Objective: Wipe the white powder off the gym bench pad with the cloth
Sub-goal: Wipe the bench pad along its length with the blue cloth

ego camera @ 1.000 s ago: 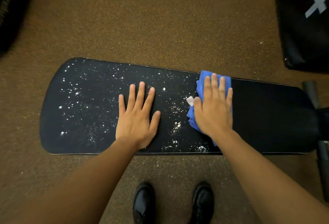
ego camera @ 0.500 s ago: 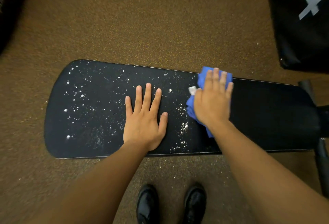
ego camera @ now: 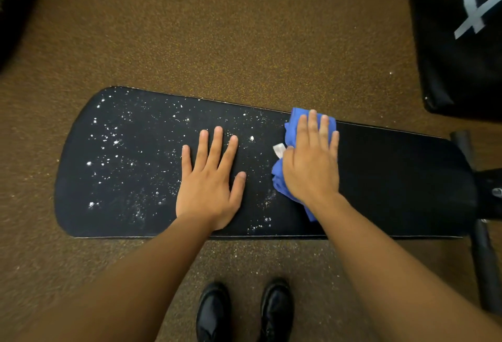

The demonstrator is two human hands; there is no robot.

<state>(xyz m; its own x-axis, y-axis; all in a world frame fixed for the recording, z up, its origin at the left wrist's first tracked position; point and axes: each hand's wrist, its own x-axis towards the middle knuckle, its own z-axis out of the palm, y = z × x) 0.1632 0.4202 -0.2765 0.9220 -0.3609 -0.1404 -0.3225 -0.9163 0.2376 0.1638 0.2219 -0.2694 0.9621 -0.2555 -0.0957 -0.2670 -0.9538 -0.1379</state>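
— Where is the cloth just now?

— The blue cloth point(ego camera: 292, 135) lies bunched on the black gym bench pad point(ego camera: 394, 178), under the right hand point(ego camera: 312, 165). That hand is pressed flat on top of it, fingers straight and close together, reaching toward the pad's far edge. Blue folds stick out beyond the fingertips, past the thumb side, and back beside the wrist. A small white tag point(ego camera: 279, 149) pokes out at the thumb.

— And the other hand?

— The left hand point(ego camera: 209, 181) rests palm-down on the bare pad, fingers spread, just left of the cloth and not touching it.

— Where is the white powder?

— The white powder point(ego camera: 114, 143) speckles the pad out past the left hand's little-finger side, all the way to the rounded end. More flecks sit in the strip between the two hands and near the pad's front edge. The stretch beyond the right hand's little finger looks dark and clean, though fine dust there would be hard to make out.

— Anything else around?

— Brown speckled carpet point(ego camera: 217, 29) under the bench, two black shoes point(ego camera: 244, 311) below the forearms, and a black padded block with pale lettering point(ego camera: 461, 29) far out past the right hand.
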